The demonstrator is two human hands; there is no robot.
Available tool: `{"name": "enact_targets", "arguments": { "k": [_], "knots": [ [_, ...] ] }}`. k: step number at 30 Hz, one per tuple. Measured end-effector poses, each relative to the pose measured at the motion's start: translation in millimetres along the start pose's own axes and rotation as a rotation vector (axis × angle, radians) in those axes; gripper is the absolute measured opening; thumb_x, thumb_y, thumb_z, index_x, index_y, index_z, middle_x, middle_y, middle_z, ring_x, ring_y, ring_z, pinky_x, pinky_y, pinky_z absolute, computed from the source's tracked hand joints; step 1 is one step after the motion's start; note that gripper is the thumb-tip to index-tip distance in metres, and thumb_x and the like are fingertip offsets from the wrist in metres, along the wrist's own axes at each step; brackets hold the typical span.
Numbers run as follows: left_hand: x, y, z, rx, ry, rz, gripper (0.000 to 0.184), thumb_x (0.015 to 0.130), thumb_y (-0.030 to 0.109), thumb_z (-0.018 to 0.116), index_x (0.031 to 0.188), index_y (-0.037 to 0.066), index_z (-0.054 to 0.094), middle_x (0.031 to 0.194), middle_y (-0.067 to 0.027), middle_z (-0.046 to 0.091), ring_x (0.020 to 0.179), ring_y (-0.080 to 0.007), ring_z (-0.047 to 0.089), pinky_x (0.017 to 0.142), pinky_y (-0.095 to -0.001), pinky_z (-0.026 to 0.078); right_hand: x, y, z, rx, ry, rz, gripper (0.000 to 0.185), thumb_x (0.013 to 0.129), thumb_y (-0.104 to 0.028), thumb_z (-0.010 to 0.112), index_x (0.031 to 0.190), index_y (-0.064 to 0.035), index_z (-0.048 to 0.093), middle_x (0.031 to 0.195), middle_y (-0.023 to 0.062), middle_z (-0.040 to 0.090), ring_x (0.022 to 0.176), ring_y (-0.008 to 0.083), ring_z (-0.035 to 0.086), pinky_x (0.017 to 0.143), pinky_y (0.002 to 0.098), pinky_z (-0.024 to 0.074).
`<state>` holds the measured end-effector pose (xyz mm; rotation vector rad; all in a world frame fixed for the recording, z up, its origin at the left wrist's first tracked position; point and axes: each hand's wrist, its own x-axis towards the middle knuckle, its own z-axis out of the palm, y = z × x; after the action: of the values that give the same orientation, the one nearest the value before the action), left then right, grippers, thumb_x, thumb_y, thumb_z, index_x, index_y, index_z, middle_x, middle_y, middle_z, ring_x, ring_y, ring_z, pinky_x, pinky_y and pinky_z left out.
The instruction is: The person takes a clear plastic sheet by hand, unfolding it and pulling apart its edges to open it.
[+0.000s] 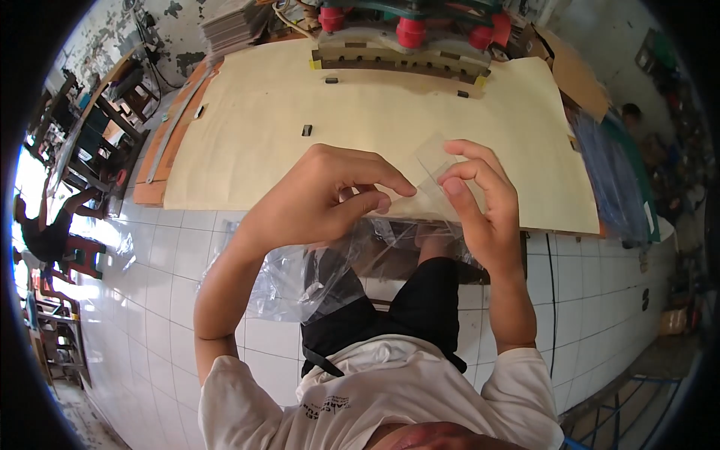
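My right hand (484, 199) pinches a small clear plastic piece (433, 161) between thumb and fingers, above the front part of the cream sheet (247, 127) on the table. To its left, my left hand (337, 191) has its thumb and index finger apart, the index fingertip close to the lower part of the clear piece. Nothing shows between those fingertips. Crumpled clear plastic (292, 281) lies over my lap and hangs below the table's front edge. Small black blocks (307, 130) rest on the cream sheet.
A machine with red knobs (410, 33) stands at the table's back. A metal ruler (169, 139) lies at the left edge, blue-tinted plastic (611, 176) at the right. Stacked sheets (231, 28) are at the back left. Another person (45, 225) sits far left.
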<state>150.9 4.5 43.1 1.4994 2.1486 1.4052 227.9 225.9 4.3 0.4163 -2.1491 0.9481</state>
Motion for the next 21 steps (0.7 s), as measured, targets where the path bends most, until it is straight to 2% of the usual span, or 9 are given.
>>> {"name": "enact_targets", "arguments": {
  "k": [2,3,5,8,10,13,17,19,21],
  "knots": [
    [0,-1,-2,-0.023,0.001,0.037,0.026,0.080,-0.014,0.056,0.101,-0.004,0.068,0.096,-0.0112,0.070,0.080,-0.0180,0.069,0.073,-0.0265,0.055,3,3,4,0.379,-0.064,0.125,0.017,0.092,-0.014,0.061,0.087,0.0013,0.064,0.091,0.0127,0.066,0.087,0.0194,0.063,0.080,0.0295,0.0469],
    [0,0,-4,-0.045,0.001,0.003,0.025,0.081,-0.012,0.058,0.101,-0.004,0.068,0.097,-0.0118,0.070,0.083,-0.0186,0.069,0.074,-0.0276,0.055,3,2,4,0.382,-0.066,0.124,0.017,0.092,-0.014,0.061,0.087,0.0013,0.064,0.091,0.0127,0.066,0.087,0.0194,0.063,0.080,0.0295,0.0469],
    [-3,0,-7,-0.066,0.000,-0.031,0.023,0.081,-0.011,0.059,0.102,-0.003,0.068,0.098,-0.0125,0.070,0.085,-0.0191,0.069,0.076,-0.0287,0.055,3,-3,1,0.523,-0.091,0.286,0.016,0.093,-0.013,0.061,0.088,0.0028,0.063,0.089,0.0108,0.065,0.080,0.0138,0.063,0.074,0.0258,0.0474],
    [-10,-7,-8,-0.056,0.014,-0.028,0.020,0.083,-0.006,0.061,0.102,-0.003,0.068,0.099,-0.0138,0.070,0.092,-0.0224,0.068,0.080,-0.0329,0.054,2,-3,-5,0.468,0.015,0.231,0.015,0.093,-0.010,0.060,0.089,0.0032,0.064,0.087,0.0091,0.065,0.076,0.0126,0.062,0.071,0.0239,0.0472],
    [-20,-16,-15,0.017,-0.076,0.049,0.018,0.085,-0.003,0.061,0.101,-0.002,0.068,0.100,-0.0149,0.069,0.097,-0.0266,0.067,0.083,-0.0365,0.053,1,-1,-16,0.491,0.037,0.218,0.014,0.093,-0.010,0.060,0.090,0.0037,0.064,0.087,0.0098,0.064,0.076,0.0139,0.062,0.071,0.0248,0.0482],
    [-31,-21,-16,0.009,-0.084,0.090,0.018,0.085,-0.004,0.060,0.101,-0.002,0.067,0.101,-0.0149,0.069,0.097,-0.0302,0.067,0.084,-0.0379,0.052,-2,-3,-31,0.464,0.116,0.224,0.018,0.093,-0.013,0.062,0.090,0.0054,0.063,0.088,0.0115,0.064,0.075,0.0155,0.061,0.073,0.0263,0.0501],
    [-42,-27,-16,0.024,-0.085,0.098,0.020,0.084,-0.005,0.061,0.102,-0.001,0.067,0.104,-0.0143,0.070,0.096,-0.0297,0.068,0.081,-0.0370,0.053,-3,-2,-47,0.403,0.209,0.148,0.021,0.092,-0.017,0.063,0.089,0.0042,0.063,0.086,0.0108,0.063,0.071,0.0150,0.059,0.070,0.0254,0.0475],
    [-45,-25,-12,-0.059,-0.106,-0.026,0.021,0.083,-0.007,0.062,0.103,0.000,0.067,0.104,-0.0126,0.070,0.092,-0.0295,0.069,0.078,-0.0352,0.054,-3,-5,-52,0.386,0.217,0.143,0.021,0.092,-0.017,0.063,0.088,0.0040,0.063,0.085,0.0108,0.063,0.071,0.0147,0.058,0.069,0.0251,0.0465],
    [-45,-27,-13,-0.041,-0.140,0.064,0.028,0.082,-0.009,0.056,0.107,0.001,0.064,0.099,-0.0123,0.070,0.088,-0.0271,0.070,0.077,-0.0334,0.056,-4,-5,-58,0.366,0.227,0.138,0.021,0.092,-0.017,0.063,0.088,0.0037,0.063,0.084,0.0108,0.063,0.070,0.0144,0.058,0.068,0.0249,0.0456]
  ]
}}
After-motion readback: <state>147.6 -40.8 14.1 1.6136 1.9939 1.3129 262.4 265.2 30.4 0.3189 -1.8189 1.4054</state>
